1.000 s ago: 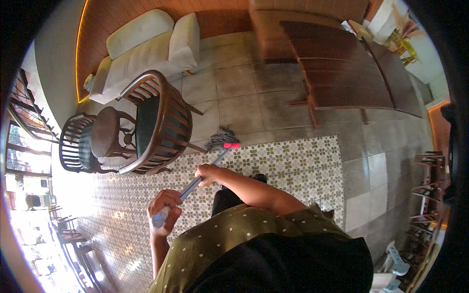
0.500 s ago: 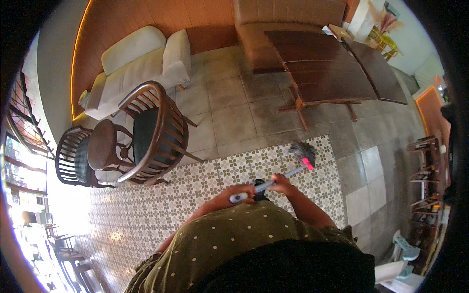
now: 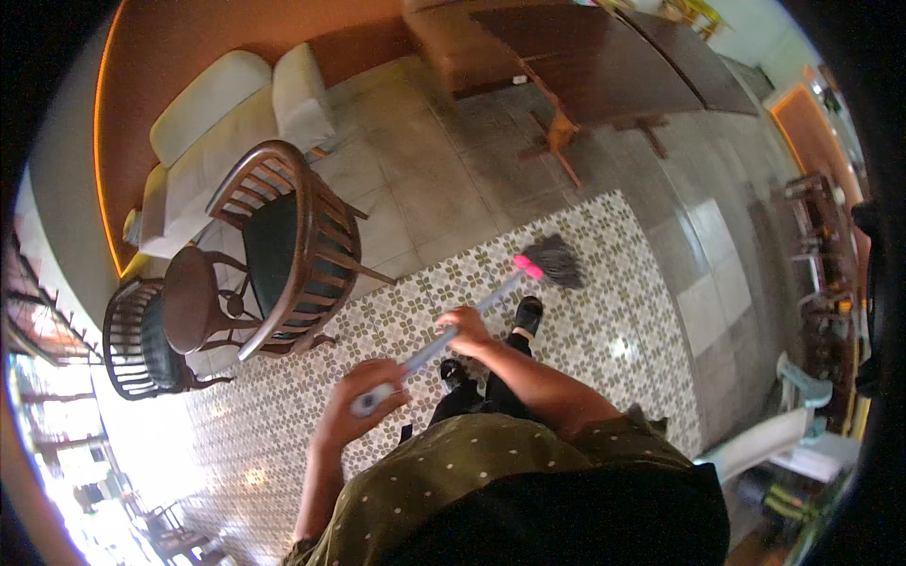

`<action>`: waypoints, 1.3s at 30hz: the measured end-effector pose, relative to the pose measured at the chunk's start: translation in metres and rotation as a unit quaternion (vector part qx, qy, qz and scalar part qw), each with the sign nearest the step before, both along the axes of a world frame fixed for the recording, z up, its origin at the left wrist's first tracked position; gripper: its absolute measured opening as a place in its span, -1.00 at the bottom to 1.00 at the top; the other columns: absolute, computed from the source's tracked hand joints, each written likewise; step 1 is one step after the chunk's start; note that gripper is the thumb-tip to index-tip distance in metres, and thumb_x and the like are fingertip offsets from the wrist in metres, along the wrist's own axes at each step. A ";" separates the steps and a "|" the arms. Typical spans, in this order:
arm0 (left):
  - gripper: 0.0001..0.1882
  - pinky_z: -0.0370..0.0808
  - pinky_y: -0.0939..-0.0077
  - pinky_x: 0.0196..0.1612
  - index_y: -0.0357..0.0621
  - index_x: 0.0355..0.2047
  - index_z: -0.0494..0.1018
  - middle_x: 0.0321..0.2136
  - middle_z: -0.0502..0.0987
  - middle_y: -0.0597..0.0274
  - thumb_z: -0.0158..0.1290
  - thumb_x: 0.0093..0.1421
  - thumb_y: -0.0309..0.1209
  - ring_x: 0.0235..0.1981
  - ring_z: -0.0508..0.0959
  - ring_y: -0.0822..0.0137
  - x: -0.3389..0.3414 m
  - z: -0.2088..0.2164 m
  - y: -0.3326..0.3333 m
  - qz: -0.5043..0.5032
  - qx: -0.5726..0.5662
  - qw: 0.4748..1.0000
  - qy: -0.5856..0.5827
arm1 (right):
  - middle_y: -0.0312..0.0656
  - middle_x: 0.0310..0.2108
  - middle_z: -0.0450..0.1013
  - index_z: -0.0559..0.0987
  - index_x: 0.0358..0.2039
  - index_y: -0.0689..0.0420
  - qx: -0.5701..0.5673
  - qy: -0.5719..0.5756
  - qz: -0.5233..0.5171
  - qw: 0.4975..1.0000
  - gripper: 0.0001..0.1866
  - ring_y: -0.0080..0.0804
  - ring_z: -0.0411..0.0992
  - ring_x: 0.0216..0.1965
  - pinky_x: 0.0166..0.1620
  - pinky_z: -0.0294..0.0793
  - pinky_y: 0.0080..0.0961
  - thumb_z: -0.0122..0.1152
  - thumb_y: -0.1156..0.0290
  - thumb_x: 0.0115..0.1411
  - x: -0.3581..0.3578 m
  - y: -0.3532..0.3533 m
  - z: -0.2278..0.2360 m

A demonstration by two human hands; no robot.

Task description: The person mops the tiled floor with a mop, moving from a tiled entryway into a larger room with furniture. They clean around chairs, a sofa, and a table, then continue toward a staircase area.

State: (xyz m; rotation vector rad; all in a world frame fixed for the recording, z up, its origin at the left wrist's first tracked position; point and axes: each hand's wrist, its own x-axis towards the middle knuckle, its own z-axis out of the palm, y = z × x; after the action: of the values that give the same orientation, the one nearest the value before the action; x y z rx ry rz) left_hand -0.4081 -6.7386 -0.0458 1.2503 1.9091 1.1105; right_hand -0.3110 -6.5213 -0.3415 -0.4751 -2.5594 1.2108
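Observation:
A mop (image 3: 497,295) with a grey handle, a pink collar and dark grey strands slants across in front of me. Its strands (image 3: 557,261) rest on the patterned tile floor (image 3: 590,321), ahead of my feet. Near the top end of the handle, my left hand (image 3: 363,396) is wrapped around it. Farther down the handle, my right hand (image 3: 462,330) grips it with closed fingers. Below the handle, my dark shoes (image 3: 528,316) stand on the tiles.
At the left are a wooden armchair (image 3: 302,226), a small round table (image 3: 191,300) and a second chair (image 3: 127,330). A pale sofa (image 3: 212,141) stands behind them. A dark wooden table (image 3: 604,66) with a splayed base is at the far right.
The mop head has shifted left and a little nearer the middle. Both hands have moved left, the left one farther from my body. My view has tilted, and my feet now show.

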 end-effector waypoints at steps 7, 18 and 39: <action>-0.72 0.49 0.15 -0.03 -0.27 -0.42 0.52 -0.30 0.63 -0.06 0.23 0.13 -0.26 -0.11 0.60 0.05 0.022 0.070 -0.073 0.111 -0.002 0.994 0.019 | -0.07 -0.40 0.57 0.61 -0.36 0.12 -0.138 -0.053 0.183 0.972 -0.86 -0.12 0.55 -0.31 -0.19 0.50 -0.19 0.25 0.48 0.00 -0.049 -0.116 0.064; -0.63 0.42 0.10 0.05 -0.23 -0.45 0.38 -0.35 0.58 0.01 0.14 0.23 -0.15 -0.11 0.56 0.04 0.074 0.049 -0.037 -0.030 0.072 0.995 -0.056 | -0.16 -0.38 0.61 0.69 -0.26 -0.07 -0.069 -0.220 0.113 0.966 -0.66 -0.11 0.59 -0.23 -0.18 0.56 -0.22 0.34 0.00 0.05 0.054 -0.086 0.098; -0.81 0.47 0.33 -0.12 -0.13 -0.26 0.46 -0.32 0.53 0.22 0.20 0.24 -0.33 -0.24 0.54 0.28 0.489 -0.114 0.076 -0.761 -0.064 0.602 -0.234 | 0.04 -0.24 0.49 0.56 -0.30 0.13 -0.200 -0.173 -0.612 0.745 -0.56 0.06 0.47 -0.16 -0.05 0.48 -0.19 0.52 0.25 -0.18 0.662 -0.291 -0.039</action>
State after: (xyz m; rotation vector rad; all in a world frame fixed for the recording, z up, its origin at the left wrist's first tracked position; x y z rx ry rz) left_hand 0.0806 -6.6626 -0.1594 1.5916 0.0708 0.1992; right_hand 0.3506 -6.8123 -0.3805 -2.1649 -1.4131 1.0710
